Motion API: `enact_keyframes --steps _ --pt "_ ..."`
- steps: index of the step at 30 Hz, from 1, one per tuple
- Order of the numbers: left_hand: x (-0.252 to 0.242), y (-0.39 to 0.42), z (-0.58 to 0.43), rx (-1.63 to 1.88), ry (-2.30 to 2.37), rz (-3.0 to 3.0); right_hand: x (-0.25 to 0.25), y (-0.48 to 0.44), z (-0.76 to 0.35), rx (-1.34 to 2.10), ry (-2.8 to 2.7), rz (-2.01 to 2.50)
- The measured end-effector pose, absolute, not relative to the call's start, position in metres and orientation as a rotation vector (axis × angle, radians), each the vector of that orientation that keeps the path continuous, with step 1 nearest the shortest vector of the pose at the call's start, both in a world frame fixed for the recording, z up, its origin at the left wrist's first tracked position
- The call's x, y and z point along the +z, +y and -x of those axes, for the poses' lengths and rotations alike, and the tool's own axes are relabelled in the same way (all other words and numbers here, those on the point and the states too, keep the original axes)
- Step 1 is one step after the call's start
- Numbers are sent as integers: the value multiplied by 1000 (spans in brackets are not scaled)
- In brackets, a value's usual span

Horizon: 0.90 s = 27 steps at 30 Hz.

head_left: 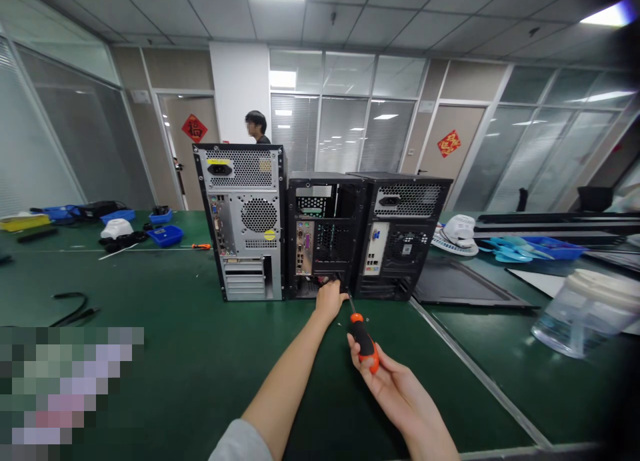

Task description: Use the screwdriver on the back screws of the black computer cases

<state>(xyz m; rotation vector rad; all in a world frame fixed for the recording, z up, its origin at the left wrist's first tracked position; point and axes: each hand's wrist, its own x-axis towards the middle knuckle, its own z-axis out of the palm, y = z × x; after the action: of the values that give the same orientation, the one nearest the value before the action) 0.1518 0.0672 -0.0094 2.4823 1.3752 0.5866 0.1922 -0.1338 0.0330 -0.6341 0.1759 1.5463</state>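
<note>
Three computer cases stand with their backs to me on the green mat (190, 354): a silver one (245, 221), a black middle one (325, 234) and a black right one (405, 238). My left hand (329, 300) reaches to the bottom rear of the middle case, its fingers curled at the lower edge; what they pinch is hidden. My right hand (395, 388) grips an orange and black screwdriver (364, 341) whose tip points at the bottom corner of the middle case.
A black side panel (465, 284) lies flat right of the cases. A clear plastic jar (585, 311) lies at right. Blue trays (165, 234), a small orange screwdriver (201, 246) and cables (75, 308) lie at left. A person (257, 128) stands behind the cases.
</note>
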Motion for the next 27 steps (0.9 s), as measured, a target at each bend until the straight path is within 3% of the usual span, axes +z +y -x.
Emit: enact_keyframes --steps 27 --pt "-7 65 -151 566 1384 -2480 28 -132 -196 1594 210 546"
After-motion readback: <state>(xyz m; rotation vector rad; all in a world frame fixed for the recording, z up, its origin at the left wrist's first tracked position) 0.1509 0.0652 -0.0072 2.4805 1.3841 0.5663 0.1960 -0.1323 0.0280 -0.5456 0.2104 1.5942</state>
